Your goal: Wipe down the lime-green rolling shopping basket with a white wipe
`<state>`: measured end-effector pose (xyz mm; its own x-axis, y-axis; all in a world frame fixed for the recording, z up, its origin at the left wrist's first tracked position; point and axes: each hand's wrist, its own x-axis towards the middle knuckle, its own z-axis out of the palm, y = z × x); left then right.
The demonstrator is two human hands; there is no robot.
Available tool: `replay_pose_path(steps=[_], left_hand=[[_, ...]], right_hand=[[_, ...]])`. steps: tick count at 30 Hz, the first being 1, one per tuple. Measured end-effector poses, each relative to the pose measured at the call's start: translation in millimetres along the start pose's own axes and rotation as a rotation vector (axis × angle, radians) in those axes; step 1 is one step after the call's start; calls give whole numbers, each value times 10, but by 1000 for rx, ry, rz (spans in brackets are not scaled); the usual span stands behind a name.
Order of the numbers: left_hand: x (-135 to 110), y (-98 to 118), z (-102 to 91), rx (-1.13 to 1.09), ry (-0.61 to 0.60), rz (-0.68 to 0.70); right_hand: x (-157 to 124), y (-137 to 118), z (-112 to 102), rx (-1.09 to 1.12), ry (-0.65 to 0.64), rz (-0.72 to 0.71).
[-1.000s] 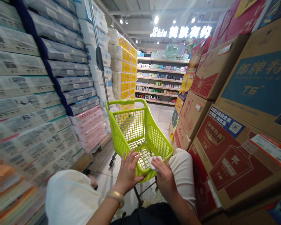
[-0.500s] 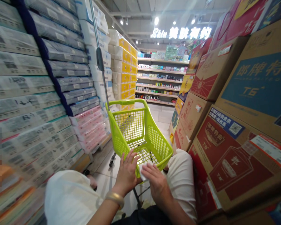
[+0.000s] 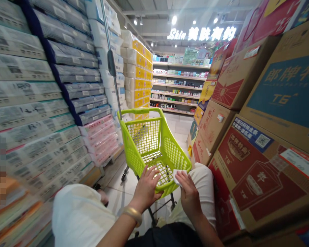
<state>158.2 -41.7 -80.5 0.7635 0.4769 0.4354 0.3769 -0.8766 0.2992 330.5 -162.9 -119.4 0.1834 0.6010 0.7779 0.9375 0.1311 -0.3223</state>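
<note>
A lime-green plastic shopping cart [image 3: 130, 139] with a grid-patterned basket stands between my knees, its near end toward me. My left hand [image 3: 148, 185], with a gold bangle at the wrist, grips the near rim, fingers over the inside and thumb on the outer side. To its right, my right hand [image 3: 187, 188] presses a folded white wipe [image 3: 177, 175], a cloth or tissue, against the rim near the right corner. Part of the wipe is hidden under the fingers. Nothing lies inside the basket.
Stacked paper packs [image 3: 28, 92] rise on the left, with yellow-and-white packs [image 3: 137, 73] farther back. Cardboard cartons [image 3: 267, 171] are piled close on the right. A metal pole [image 3: 115, 89] stands up at the cart's far left corner. Stocked shelves [image 3: 177, 87] line the back.
My right hand has slid to the right along the rim with the wipe, from the middle toward the right corner. My left hand has moved slightly right and stays on the rim.
</note>
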Motion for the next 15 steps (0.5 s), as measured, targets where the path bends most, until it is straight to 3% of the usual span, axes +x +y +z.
replay_pose_path(steps=[3, 5, 11, 13, 15], left_hand=[[-18, 13, -11, -12, -2, -10], [-23, 14, -14, -19, -10, -13], [-29, 2, 6, -34, -14, -25], [-32, 1, 13, -33, -15, -36], [-36, 2, 17, -32, -20, -47]], right_hand=[[-25, -209, 69, 104, -132, -142], [-29, -218, 80, 123, -156, -168], [11, 286, -22, -42, 104, 67], [-7, 276, 14, -53, 109, 83], [-52, 104, 107, -24, 35, 38]])
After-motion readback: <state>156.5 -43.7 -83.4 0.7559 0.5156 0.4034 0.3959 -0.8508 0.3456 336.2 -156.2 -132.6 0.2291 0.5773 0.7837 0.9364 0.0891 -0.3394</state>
